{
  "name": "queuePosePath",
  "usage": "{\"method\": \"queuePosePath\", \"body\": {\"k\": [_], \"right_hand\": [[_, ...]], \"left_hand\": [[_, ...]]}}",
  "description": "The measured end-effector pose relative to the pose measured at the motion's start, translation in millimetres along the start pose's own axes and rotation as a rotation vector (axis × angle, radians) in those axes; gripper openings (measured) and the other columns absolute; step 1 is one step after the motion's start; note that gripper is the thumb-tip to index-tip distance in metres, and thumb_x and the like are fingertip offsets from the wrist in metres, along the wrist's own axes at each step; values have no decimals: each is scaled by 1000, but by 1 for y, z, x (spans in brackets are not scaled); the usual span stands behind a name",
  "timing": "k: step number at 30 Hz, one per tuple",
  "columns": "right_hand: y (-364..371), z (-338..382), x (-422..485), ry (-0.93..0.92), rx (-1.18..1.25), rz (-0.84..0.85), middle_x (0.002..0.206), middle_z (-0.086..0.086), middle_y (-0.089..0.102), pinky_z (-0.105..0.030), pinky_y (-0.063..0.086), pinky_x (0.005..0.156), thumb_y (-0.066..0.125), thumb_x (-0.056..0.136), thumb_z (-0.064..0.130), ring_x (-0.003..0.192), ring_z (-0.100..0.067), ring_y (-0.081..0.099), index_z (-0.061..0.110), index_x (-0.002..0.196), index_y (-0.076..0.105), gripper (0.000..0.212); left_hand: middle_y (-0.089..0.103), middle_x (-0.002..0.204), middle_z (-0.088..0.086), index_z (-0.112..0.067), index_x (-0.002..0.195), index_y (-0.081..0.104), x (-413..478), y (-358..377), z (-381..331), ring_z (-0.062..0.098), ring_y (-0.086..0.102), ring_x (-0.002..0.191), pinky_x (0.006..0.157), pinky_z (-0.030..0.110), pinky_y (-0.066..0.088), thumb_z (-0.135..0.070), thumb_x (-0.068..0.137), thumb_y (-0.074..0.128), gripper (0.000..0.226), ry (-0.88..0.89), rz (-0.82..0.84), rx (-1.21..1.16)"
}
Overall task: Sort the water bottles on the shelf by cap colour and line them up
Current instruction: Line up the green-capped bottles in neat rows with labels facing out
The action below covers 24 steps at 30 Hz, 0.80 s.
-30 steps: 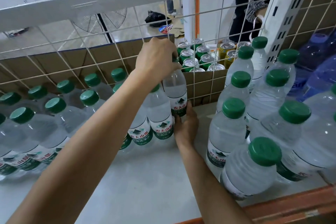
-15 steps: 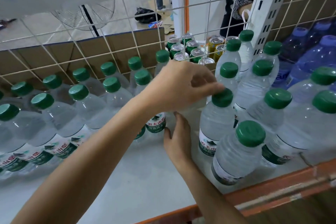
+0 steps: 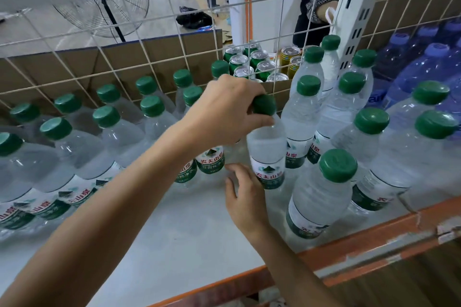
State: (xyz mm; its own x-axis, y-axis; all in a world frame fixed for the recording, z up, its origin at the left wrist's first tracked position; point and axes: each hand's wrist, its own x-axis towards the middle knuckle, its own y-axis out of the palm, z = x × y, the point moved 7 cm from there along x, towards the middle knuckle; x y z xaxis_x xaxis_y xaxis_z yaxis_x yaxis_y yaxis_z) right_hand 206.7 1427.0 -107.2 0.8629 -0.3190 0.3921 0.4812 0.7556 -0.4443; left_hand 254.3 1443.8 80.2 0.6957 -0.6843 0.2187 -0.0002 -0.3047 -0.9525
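**Left hand on a green cap, right hand low at the same bottle**

We see the left hand reaching in from the lower left, its fingers and thumb curled tight round the green cap and neck of one clear bottle. The right hand comes up from below and sits against the lower left of that bottle's label, thumb raised. Its fingertips are hidden by the bottle, so we cannot tell whether they wrap it or only touch it.

The bottle is in the gap between two groups, leaning slightly. We cannot tell whether its base is on the shelf. To the left, the left rows of green-capped bottles run in two lines along the back. To the right, the right cluster of green-capped bottles stands close-packed.

All rest on the white shelf, which has a chipped orange rail along its front. Blue bottles fill the far right.

Behind the wire mesh are brown cardboard, drink cans, a floor fan and a person's dark-clothed legs.
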Motion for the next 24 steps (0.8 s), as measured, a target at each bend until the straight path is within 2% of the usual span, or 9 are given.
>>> {"method": "queuePosePath", "body": {"k": [3, 4, 7, 9, 11, 14, 17, 22, 24], "right_hand": [[-5, 3, -2, -8, -38, -89, 83, -1, 70, -28, 51, 60, 58, 80, 11, 70, -18, 65, 14, 92, 67, 16], [-8, 2, -1, 9, -55, -142, 81, -1, 69, -26, 50, 59, 59, 79, 12, 69, -19, 64, 15, 91, 67, 14], [-17, -7, 7, 98, -84, -267, 93, -9, 61, -20, 41, 71, 69, 76, 9, 84, -25, 59, 8, 96, 60, 22], [-19, -13, 14, 149, -101, -310, 97, -15, 57, -22, 38, 75, 74, 72, 4, 91, -31, 56, 2, 98, 55, 33], [-16, -16, 21, 176, -71, -297, 103, -17, 57, -28, 40, 80, 74, 72, 3, 96, -34, 55, 0, 105, 52, 39], [-9, -19, 27, 159, -24, -284, 111, -19, 58, -30, 37, 85, 72, 74, 1, 101, -37, 54, -3, 116, 52, 46], [-6, -21, 29, 155, -2, -279, 115, -19, 59, -30, 36, 85, 70, 74, -1, 102, -39, 54, -3, 120, 51, 49], [-9, -25, 29, 162, 63, -227, 121, -15, 58, -42, 46, 90, 66, 78, -1, 109, -34, 55, 3, 127, 50, 51], [-11, -25, 29, 175, 86, -217, 122, -13, 58, -41, 47, 91, 63, 80, -2, 110, -31, 55, 4, 128, 49, 51]], "left_hand": [[67, 91, 3, -14, 102, 65, 1, -5, 14, 23, 59, 83, 77, 38, 50, -47, 81, 67, 39, -59, -20, 83], [67, 91, 4, -14, 101, 65, 2, -6, 20, 25, 59, 84, 77, 39, 49, -48, 81, 66, 39, -91, -35, 120], [68, 96, 5, -15, 104, 65, 3, -10, 36, 27, 60, 88, 76, 41, 50, -52, 82, 61, 42, -187, -106, 196], [67, 98, 4, -14, 104, 63, 3, -10, 37, 26, 57, 96, 73, 38, 48, -53, 84, 59, 44, -199, -140, 265], [65, 97, 3, -13, 104, 62, 5, -10, 34, 25, 49, 105, 69, 36, 42, -52, 85, 58, 43, -189, -157, 321], [66, 98, 7, -11, 106, 62, 10, -14, 38, 27, 43, 108, 76, 37, 41, -50, 84, 60, 45, -201, -144, 345], [65, 103, 6, -14, 111, 61, 14, -17, 41, 28, 44, 107, 83, 39, 41, -55, 82, 61, 50, -221, -129, 376], [66, 95, 6, -13, 104, 65, 14, -20, 41, 27, 48, 103, 78, 38, 43, -62, 75, 63, 57, -251, -138, 350], [66, 93, 6, -14, 102, 66, 14, -20, 40, 26, 48, 101, 77, 37, 42, -64, 73, 63, 58, -254, -146, 340]]}}
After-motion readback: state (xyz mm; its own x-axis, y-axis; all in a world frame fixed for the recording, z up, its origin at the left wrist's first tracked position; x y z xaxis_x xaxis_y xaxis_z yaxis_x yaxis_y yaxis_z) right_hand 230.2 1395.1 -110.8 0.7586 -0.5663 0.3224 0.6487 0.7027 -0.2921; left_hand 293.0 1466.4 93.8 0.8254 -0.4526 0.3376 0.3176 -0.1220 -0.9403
